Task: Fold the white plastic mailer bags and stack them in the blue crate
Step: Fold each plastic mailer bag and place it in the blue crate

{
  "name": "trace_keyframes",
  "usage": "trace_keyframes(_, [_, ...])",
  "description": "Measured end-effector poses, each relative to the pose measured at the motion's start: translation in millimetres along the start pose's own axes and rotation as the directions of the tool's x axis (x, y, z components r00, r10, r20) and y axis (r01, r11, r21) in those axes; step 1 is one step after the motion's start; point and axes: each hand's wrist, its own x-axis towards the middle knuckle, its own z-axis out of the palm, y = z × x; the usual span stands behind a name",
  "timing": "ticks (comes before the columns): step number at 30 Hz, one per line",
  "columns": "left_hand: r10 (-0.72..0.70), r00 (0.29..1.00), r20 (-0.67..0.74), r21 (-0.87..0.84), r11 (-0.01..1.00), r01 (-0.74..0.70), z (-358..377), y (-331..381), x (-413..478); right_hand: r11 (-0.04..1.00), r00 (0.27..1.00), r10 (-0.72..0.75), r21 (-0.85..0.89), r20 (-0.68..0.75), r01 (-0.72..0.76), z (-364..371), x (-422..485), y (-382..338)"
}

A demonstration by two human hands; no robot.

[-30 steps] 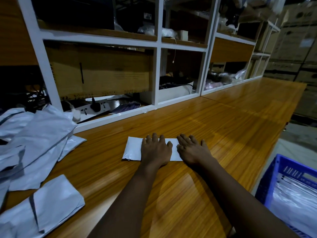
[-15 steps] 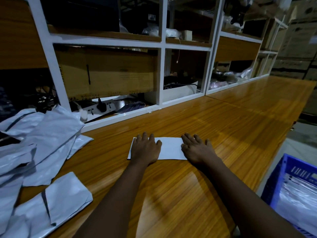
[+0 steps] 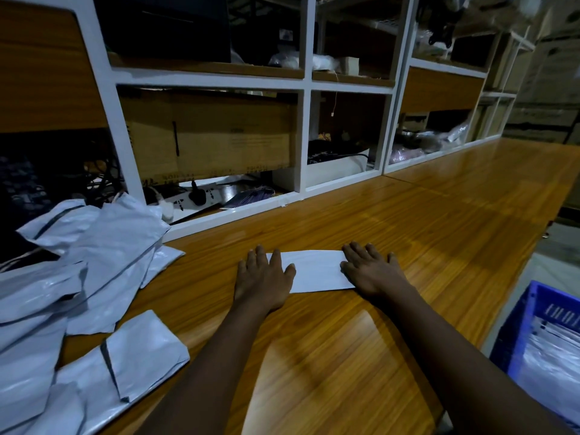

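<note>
Head view puts the folded mailer bag (image 3: 317, 271) at the centre: a long, narrow white strip lying flat on the wooden table (image 3: 345, 356), pinned at both ends. The left hand (image 3: 263, 274) lies palm down over its left end, fingers straight and slightly spread. The right hand (image 3: 370, 271) presses flat on the right end, its thumb side over the strip's corner. Neither hand grasps anything; both are flat and bearing down. This looks like a smoothing press that sets the crease and squeezes air out, since slick plastic tends to spring open if released early. Only the bare middle of the strip shows between the two palms.

Off to the left of the left hand, well apart, a heap of unfolded mailers (image 3: 78, 262) sprawls over the table edge, probably kept there as the supply. Right of the right hand and nearer the person, below the table's edge, stands the blue crate (image 3: 518, 334), with pale flattened bags (image 3: 552, 350) already inside, handy for that arm to drop the strip into. Beyond the fingertips rises a white shelf unit (image 3: 304, 139).
</note>
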Motion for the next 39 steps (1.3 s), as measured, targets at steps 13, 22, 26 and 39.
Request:
trace_keyframes(13, [-0.001, 1.0, 0.03, 0.096, 0.995, -0.002, -12, -15, -6, 0.973, 0.994, 0.107, 0.208, -0.016, -0.101, -3, -8, 5])
trace_keyframes(22, [0.256, 0.932, -0.255, 0.078, 0.967, -0.244, -13, -1, -9, 0.992, 0.986, -0.033, 0.111, -0.165, 0.052, -18, -16, -16])
trace_keyframes(26, [0.385, 0.887, -0.254, -0.03, 0.914, -0.405, -12, -1, -10, 0.873, 0.952, -0.14, 0.419, -0.271, 0.248, -13, -11, -31])
trace_keyframes(39, [0.433, 0.9, -0.051, -0.149, 0.888, -0.436, -12, -4, -6, 0.895, 0.956, -0.261, 0.336, -0.137, 0.292, -14, 0, -30])
